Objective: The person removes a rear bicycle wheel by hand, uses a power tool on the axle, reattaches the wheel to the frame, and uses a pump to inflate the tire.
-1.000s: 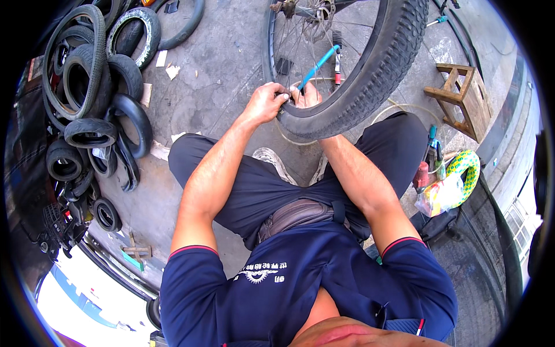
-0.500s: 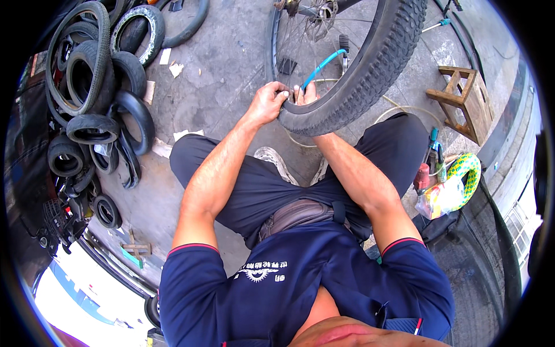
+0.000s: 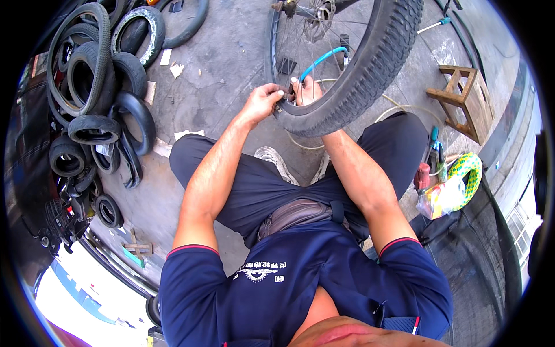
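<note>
Above my crossed legs, a bicycle wheel with a black knobbly tyre (image 3: 381, 61) stands tilted, its lower part between my hands. My left hand (image 3: 261, 106) pinches at the inner edge of the tyre, low on the wheel's left. My right hand (image 3: 307, 92) is curled inside the rim beside it, its lower part hidden by the tyre; what exactly its fingers hold is unclear. A curved blue hose (image 3: 321, 58) runs from those fingers up to a pump (image 3: 344, 43), seen through the spokes.
A pile of loose tyres (image 3: 87, 81) fills the left side. At right stand a wooden stool (image 3: 462, 98), a red tool (image 3: 422, 173), a yellow-green coil (image 3: 473, 170) and a plastic bag (image 3: 433, 202). Pale tubing (image 3: 404, 107) lies beyond my right knee.
The wheel has shifted slightly up and left. The blue hose bows more than one second ago. My left fingertips have moved a little left, still at the tyre's edge.
</note>
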`<action>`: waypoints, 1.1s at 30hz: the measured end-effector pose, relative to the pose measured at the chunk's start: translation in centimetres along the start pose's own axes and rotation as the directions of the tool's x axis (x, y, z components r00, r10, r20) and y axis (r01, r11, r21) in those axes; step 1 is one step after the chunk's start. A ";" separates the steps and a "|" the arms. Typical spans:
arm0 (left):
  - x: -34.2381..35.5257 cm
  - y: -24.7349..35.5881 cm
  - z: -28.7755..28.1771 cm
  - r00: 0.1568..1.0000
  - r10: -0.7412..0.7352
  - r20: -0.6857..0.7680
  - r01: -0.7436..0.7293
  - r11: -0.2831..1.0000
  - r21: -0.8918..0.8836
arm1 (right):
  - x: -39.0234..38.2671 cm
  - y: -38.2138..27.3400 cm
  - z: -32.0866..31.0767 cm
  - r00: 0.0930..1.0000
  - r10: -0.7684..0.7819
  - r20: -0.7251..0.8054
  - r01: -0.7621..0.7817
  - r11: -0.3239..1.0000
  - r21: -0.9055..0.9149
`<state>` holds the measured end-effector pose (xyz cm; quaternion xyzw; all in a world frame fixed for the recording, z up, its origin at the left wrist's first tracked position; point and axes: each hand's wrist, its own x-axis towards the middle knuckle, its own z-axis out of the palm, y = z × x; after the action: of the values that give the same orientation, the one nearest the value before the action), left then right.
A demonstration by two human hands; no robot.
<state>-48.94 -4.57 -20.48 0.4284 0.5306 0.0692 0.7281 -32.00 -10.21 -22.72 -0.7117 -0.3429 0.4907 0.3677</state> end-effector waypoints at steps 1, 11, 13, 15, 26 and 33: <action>0.0 0.2 0.1 1.000 0.016 -0.008 -0.016 0.999 0.051 | 0.6 0.6 -0.1 1.000 -0.020 0.024 0.023 0.995 -0.099; 0.1 -1.3 -0.7 0.988 0.145 -0.058 -0.120 0.940 0.319 | 1.7 2.2 -2.4 0.840 0.001 0.543 -0.324 0.803 0.501; 0.2 -1.6 0.1 0.985 0.153 -0.076 -0.123 0.944 0.306 | 2.8 5.4 -2.5 0.873 -0.082 0.481 -0.165 0.878 0.449; 0.8 -1.4 1.0 0.976 0.200 -0.088 -0.168 0.945 0.279 | 4.6 9.2 -2.6 0.901 -0.148 0.408 0.014 0.950 0.313; -3.6 -3.3 2.5 0.867 -0.249 -0.431 0.221 0.968 -0.114 | 2.9 4.2 -2.9 0.935 -0.031 0.352 -0.058 0.969 0.241; -3.2 -5.0 6.9 0.954 -0.278 0.112 0.205 0.336 -0.919 | 3.5 0.9 -4.3 0.823 0.106 0.558 -0.359 0.858 0.366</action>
<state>-46.32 -13.26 -21.17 -0.1362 0.4818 0.2582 0.8262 -26.75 -8.49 -24.01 -0.4832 -0.2119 0.7727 0.3530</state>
